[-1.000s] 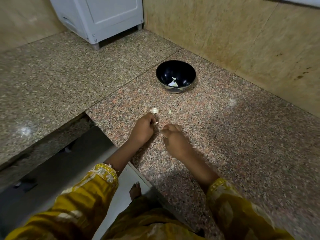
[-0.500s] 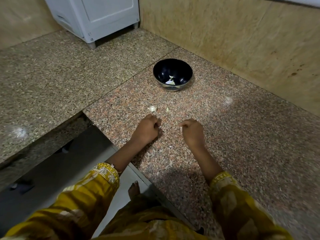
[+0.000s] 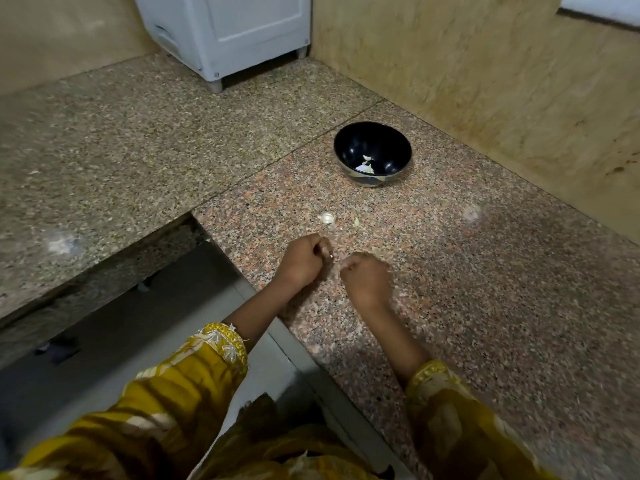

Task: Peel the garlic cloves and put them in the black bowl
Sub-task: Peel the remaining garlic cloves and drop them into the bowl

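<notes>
Pale, papery garlic clove [image 3: 327,217] on the reddish speckled granite surface [image 3: 467,289], with a smaller pale garlic fragment [image 3: 356,222] just beside it to the right. Both lie between the hands and the round glossy black bowl [image 3: 398,147]. The bowl stands upright farther back on the same surface, near the beige stone wall [image 3: 485,81]. I see a few pale garlic pieces [image 3: 366,165] at its bottom.

The left hand [image 3: 299,261] sits just in front of the clove, apart from it. Its fingers [image 3: 320,244] are curled tight, and at their tips I make out a small pale piece [image 3: 330,256] that they appear to pinch. It is too small for me to identify.

The right hand [image 3: 365,277] is close beside the left, with a narrow gap between them. Its fingers [image 3: 349,265] are curled inward. The hand is blurred, so I cannot tell whether they hold anything.

Both forearms emerge from mustard-yellow patterned sleeves [image 3: 194,375].

To the left the surface meets a grey-brown speckled granite slab [image 3: 104,150] along a straight seam. A white boxy appliance [image 3: 235,29] on short feet stands at the far end of the slab, against the wall. Below the surface edge I see a grey floor [image 3: 104,341].
</notes>
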